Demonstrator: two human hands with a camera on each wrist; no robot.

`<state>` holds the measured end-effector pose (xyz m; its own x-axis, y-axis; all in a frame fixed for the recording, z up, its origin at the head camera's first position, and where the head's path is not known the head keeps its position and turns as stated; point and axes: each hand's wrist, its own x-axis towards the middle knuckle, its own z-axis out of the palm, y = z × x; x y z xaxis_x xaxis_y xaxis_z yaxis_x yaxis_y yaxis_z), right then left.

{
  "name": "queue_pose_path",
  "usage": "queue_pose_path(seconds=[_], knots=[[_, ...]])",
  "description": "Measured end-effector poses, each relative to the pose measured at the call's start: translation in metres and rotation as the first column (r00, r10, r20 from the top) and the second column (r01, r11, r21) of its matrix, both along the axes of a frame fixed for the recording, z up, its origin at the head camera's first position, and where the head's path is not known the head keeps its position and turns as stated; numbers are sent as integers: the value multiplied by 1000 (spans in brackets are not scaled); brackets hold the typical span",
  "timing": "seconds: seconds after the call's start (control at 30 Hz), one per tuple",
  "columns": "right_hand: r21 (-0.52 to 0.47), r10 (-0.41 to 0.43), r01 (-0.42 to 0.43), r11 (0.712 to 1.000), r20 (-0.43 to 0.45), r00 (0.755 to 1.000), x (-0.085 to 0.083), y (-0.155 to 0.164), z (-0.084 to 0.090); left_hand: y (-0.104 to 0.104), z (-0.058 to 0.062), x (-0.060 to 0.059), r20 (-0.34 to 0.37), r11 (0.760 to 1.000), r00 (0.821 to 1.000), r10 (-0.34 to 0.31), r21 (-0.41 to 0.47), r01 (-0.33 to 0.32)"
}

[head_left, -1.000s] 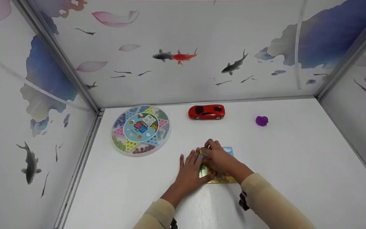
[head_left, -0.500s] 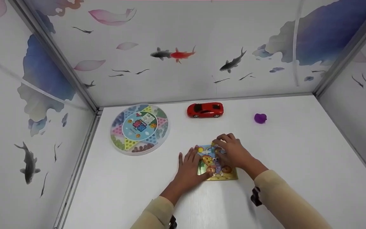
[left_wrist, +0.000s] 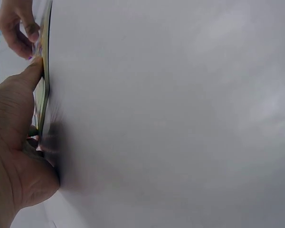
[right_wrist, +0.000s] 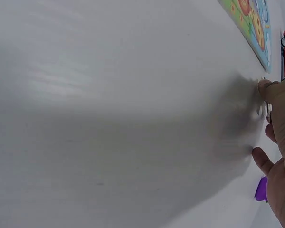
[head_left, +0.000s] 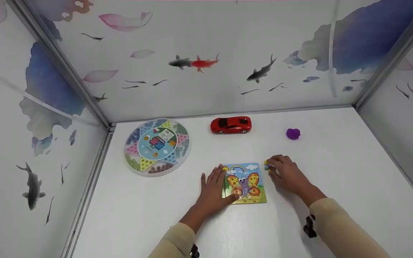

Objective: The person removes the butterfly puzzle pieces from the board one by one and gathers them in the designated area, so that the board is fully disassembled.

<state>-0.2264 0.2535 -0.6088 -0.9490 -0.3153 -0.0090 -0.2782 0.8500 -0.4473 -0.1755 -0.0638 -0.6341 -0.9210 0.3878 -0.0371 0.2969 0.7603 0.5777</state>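
Observation:
A square butterfly jigsaw puzzle (head_left: pixel 251 175), with a rainbow and clouds printed on it, lies flat on the white table. My left hand (head_left: pixel 212 193) rests along its left side, fingers straight and thumb over the bottom edge. Just right of the puzzle, my right hand (head_left: pixel 289 175) pinches a small yellow and blue puzzle piece (head_left: pixel 266 166) close over the table. Most of that piece is hidden by the fingers. In the left wrist view the left thumb (left_wrist: pixel 35 70) presses on the puzzle's edge.
At the back left lies a round Chinese checkers set (head_left: pixel 158 147) with marbles under a clear cover. A red toy car (head_left: pixel 231 125) is near the back wall, and a small purple toy (head_left: pixel 293 134) sits to its right. Printed walls enclose the table.
From over the puzzle, my right hand has moved right with a piece to beyond its right edge, uncovering the butterfly picture. My left hand stays on the left side.

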Motion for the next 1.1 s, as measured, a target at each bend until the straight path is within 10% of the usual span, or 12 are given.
queue_pose_path(seconds=[1.1], knots=[[19,7,-7,1000,-46,999,8,-19,-1,-1,0,2,5,999,1000,-1,44,1]])
